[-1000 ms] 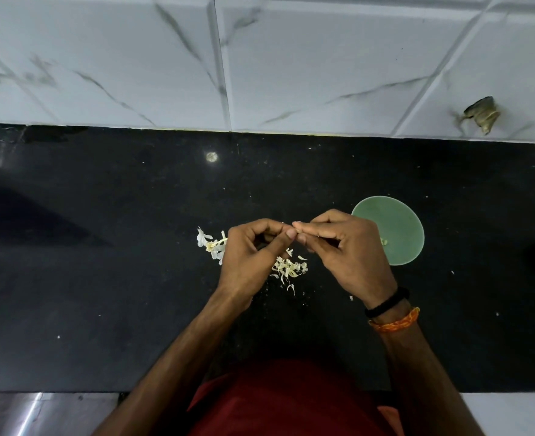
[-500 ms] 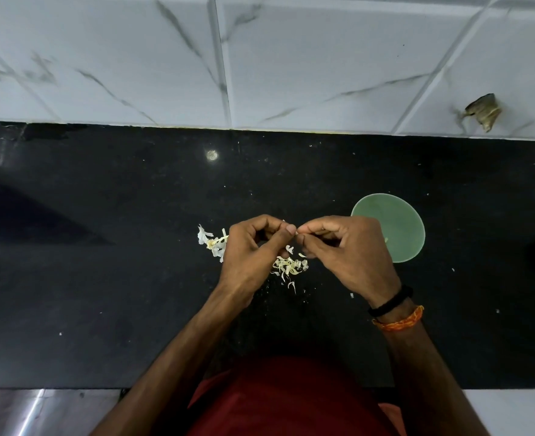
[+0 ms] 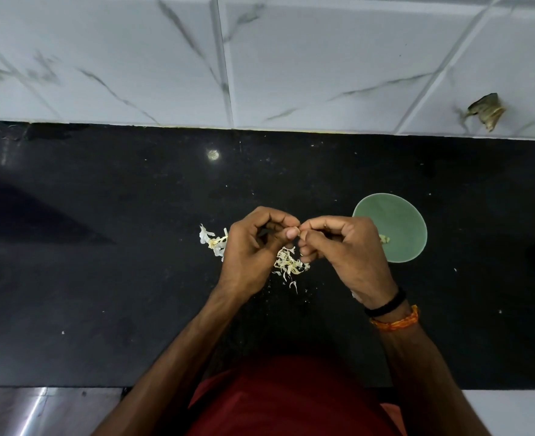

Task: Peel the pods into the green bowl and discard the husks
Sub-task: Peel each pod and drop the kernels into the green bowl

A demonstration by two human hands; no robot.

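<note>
Above the black counter (image 3: 102, 278), the left hand (image 3: 250, 250) and right hand (image 3: 345, 247) meet fingertip to fingertip, curled and pinching a pod too small to make out. Husks (image 3: 290, 265) lie just beneath them; the green bowl (image 3: 398, 221) sits right of the hands.

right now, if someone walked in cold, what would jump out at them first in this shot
Two hands meet over the middle of the black counter, the left hand and the right hand pinching something tiny between their fingertips. Under them lies a pale pile of husks, with more scraps to the left. The green bowl sits just right of the hands, holding a small pale bit.
</note>
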